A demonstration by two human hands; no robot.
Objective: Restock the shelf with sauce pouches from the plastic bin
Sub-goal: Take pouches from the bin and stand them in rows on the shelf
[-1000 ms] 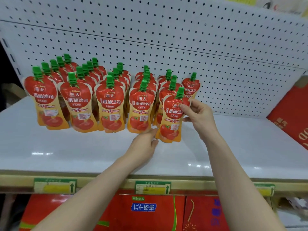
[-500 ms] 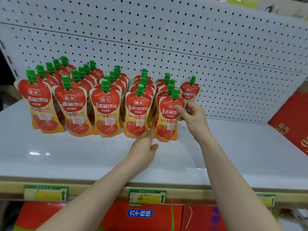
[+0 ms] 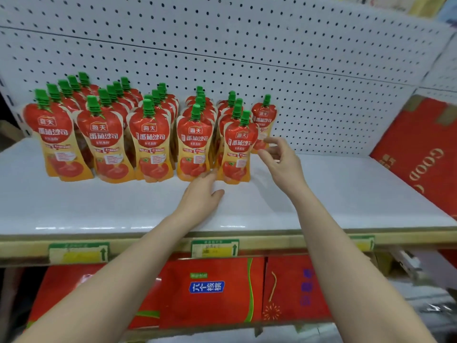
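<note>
A white pegboard panel forms the back wall; red cartons sit below, another red box leans at right.

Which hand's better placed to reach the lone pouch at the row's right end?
Right, likely. The right hand hovers empty just in front of the lone pouch; the left hand rests lower at the front pouches' bases.

Upright red sauce pouches on shelf
</note>
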